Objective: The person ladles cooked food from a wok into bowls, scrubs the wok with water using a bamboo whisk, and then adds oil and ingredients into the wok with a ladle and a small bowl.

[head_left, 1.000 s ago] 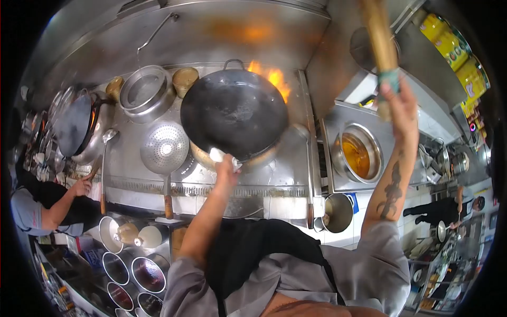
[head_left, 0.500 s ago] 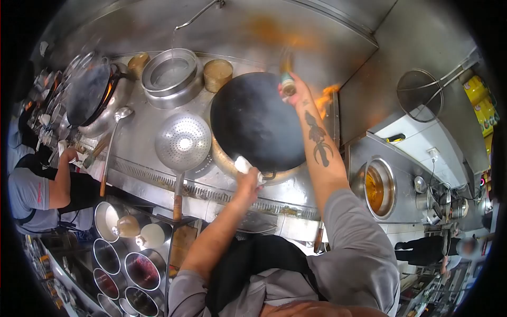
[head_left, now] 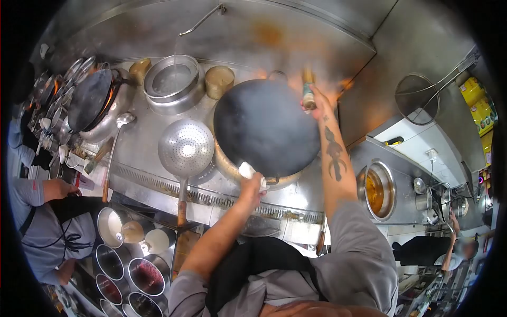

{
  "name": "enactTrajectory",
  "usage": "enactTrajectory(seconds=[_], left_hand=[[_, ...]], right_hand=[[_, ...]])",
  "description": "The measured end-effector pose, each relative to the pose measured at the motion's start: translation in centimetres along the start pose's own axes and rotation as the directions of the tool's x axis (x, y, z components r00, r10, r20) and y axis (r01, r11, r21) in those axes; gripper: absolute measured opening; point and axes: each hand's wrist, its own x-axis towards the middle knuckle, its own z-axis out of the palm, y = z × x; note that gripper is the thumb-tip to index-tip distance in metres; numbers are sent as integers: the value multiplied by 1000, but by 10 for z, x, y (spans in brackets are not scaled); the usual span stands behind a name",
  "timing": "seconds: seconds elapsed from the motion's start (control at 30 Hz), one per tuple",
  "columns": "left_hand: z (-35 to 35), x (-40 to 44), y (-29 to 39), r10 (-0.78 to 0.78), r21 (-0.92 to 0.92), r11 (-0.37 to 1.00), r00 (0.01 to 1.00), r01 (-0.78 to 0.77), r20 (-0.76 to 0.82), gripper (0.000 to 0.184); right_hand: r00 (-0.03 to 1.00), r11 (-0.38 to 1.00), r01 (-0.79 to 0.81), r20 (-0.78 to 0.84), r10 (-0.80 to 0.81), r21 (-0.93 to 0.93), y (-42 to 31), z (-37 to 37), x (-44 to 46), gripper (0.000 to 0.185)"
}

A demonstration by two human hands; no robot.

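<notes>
A large dark wok (head_left: 266, 127) sits on the burner, with haze over its inside and flames behind its far right rim. My left hand (head_left: 252, 191) is closed on a white cloth (head_left: 246, 170) at the wok's near rim, beside the near loop handle. My right hand (head_left: 320, 103) grips a bamboo brush (head_left: 309, 91) by its green-banded end, over the wok's upper right edge. Left of the wok, a perforated strainer (head_left: 186, 148) lies on the steel range, its wooden handle towards me.
A metal pot (head_left: 174, 84) stands under a thin spout (head_left: 203, 20) at the back. A ladle (head_left: 117, 148) lies further left, near a co-worker's arm (head_left: 57, 189). At the right is a bowl of amber liquid (head_left: 376, 190). Steel containers (head_left: 147, 274) stand at the lower left.
My right hand has swung the brush down from the upper right to the wok. Haze over the wok has thickened. The co-worker at the left has moved closer.
</notes>
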Motion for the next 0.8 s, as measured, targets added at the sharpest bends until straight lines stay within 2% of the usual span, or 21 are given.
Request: enactTrajectory(seconds=[0.03, 0.13, 0.17, 0.27, 0.3, 0.37, 0.43, 0.47, 0.53, 0.57, 0.6, 0.63, 0.67, 0.73, 0.8], left_hand=[[-2, 2, -1, 9, -17, 1000, 1000, -9, 20, 16], [-4, 5, -2, 22, -50, 999, 997, -19, 70, 14], [-4, 0, 3, 15, -47, 999, 997, -12, 75, 13], [-3, -8, 7, 6, -44, 999, 999, -4, 53, 13], [-2, -10, 6, 6, -41, 999, 999, -4, 45, 13], [-1, -13, 7, -5, 9, 1000, 1000, 5, 9, 14], [-1, -11, 8, 2, 12, 1000, 1000, -2, 4, 16], [-3, -9, 7, 11, -5, 1000, 1000, -11, 16, 17], [-6, -2, 0, 3, -35, 999, 999, -1, 43, 19], [-8, 2, -3, -11, -41, 999, 998, 13, 60, 21], [-9, 5, -2, -17, -47, 999, 997, 20, 77, 22], [-9, 1, 0, -11, -18, 1000, 998, 13, 68, 21], [-6, -5, 7, 2, 12, 1000, 998, -3, 60, 21], [-7, -8, 7, -12, 26, 1000, 999, 11, 44, 19], [-5, -3, 7, -41, 3, 999, 998, 40, 55, 17]], right_hand=[[997, 996, 60, -48, -63, -65, -14, 3, -26, 36], [983, 958, 177, -16, -185, -226, -41, -4, -64, 34], [951, 917, 211, -145, -272, -337, -47, 18, -88, 31], [918, 610, 225, -44, -394, -760, 28, -4, 2, 29], [901, 519, 331, 102, -421, -788, 72, -1, 16, 27], [912, 491, 388, 248, -328, -780, 125, 60, -38, 28], [903, 383, 428, 403, -148, -819, 139, 89, -101, 43], [893, 338, 436, 449, -44, -834, 139, 94, -127, 48], [795, 327, 569, 606, 16, -755, 137, 38, -131, 56], [885, 284, 371, 430, 181, -884, 100, 18, -132, 60], [964, 217, 263, 262, -32, -940, 62, 24, -136, 57], [967, 211, 127, 74, -243, -969, 25, 30, -141, 53], [941, 375, -34, -156, -301, -927, -11, 16, -122, 47], [857, 512, 136, -159, -491, -848, 0, -34, -45, 38], [854, 723, 188, -253, -455, -664, 37, 18, -50, 29]])
